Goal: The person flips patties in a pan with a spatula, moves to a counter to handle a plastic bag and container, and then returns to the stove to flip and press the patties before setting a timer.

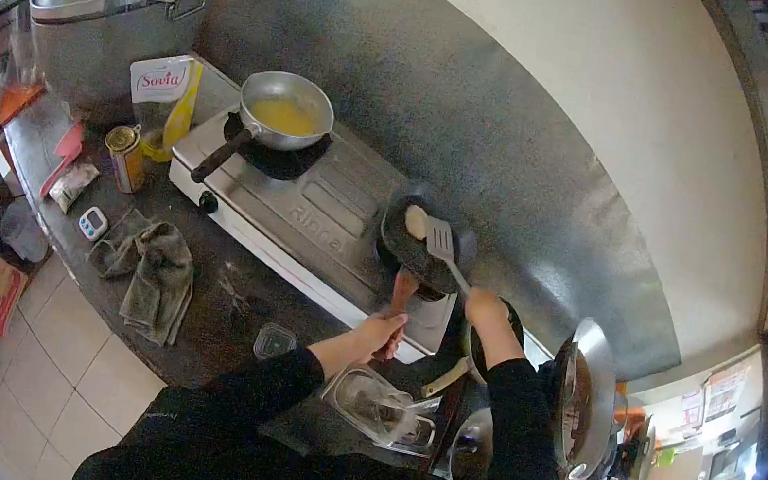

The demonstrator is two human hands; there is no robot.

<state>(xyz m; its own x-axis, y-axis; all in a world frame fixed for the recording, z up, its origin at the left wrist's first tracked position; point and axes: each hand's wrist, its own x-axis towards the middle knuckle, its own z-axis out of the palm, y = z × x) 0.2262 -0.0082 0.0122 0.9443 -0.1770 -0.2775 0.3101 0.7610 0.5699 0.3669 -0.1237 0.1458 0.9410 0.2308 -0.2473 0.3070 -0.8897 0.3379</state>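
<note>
My left hand (378, 333) is wrapped round the brown handle (405, 287) of a small dark frying pan (401, 239) on the right burner of the stove. In the pan, near its far left side, lies a pale oval piece of food (417, 222). My right hand (486, 311) grips a slotted spatula (441, 240), whose blade is over the pan right beside the food. On the left burner stands a metal saucepan (286, 111) with yellow liquid in it, its dark handle pointing toward the front left.
The Rinnai stove (310, 205) stands against a metal splashback (479, 126). To its left are a large lidded pot (118, 36), a Sovia pouch (163, 101), a can (125, 159), a timer (94, 223) and a cloth (157, 282). A clear container (371, 405) sits before me; a wok (590, 397) stands right.
</note>
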